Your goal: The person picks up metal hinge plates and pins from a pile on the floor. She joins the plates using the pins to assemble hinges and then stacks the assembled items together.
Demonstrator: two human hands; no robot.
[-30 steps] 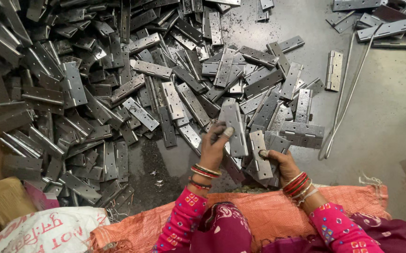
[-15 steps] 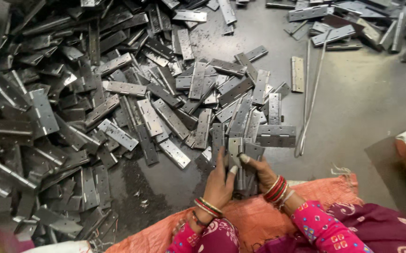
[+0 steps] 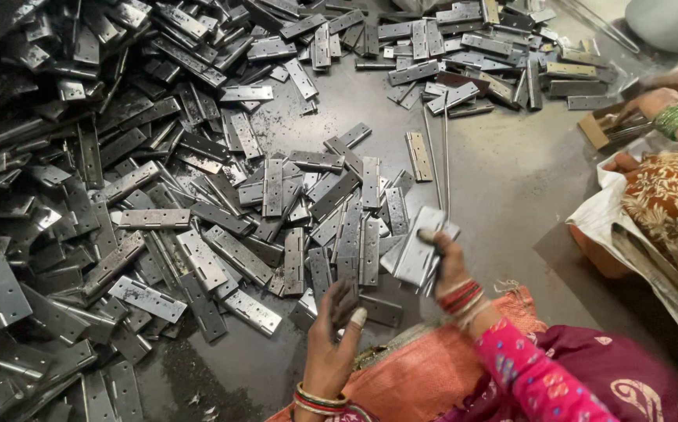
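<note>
At nine o'clock from my hands a deep heap of dark metal hinge leaves (image 3: 57,234) covers the floor, piled over one another at every angle. Towards the middle the heap thins into a flatter scatter of hinge plates (image 3: 331,211), many lying side by side with their long edges upright in the picture.

My left hand (image 3: 335,336) hovers at six o'clock of that scatter, fingers loosely curled and a little apart, gripping nothing; its fingertips are just above a dark plate (image 3: 378,310) at the near edge of the scatter. Bangles ring that wrist.

My right hand (image 3: 448,262) sits at two o'clock from the left one, thumb and fingers pinching a pale grey hinge plate (image 3: 417,246) lifted and tilted off the floor. Red bangles sit on this wrist above a pink patterned sleeve.

Two thin metal rods (image 3: 436,156) lie on the grey floor (image 3: 511,195) at twelve o'clock from the held plate. At three o'clock, another person's hand (image 3: 655,105) with green bangles rests near a small box, beside a second pile of hinges (image 3: 472,62) at one o'clock.
</note>
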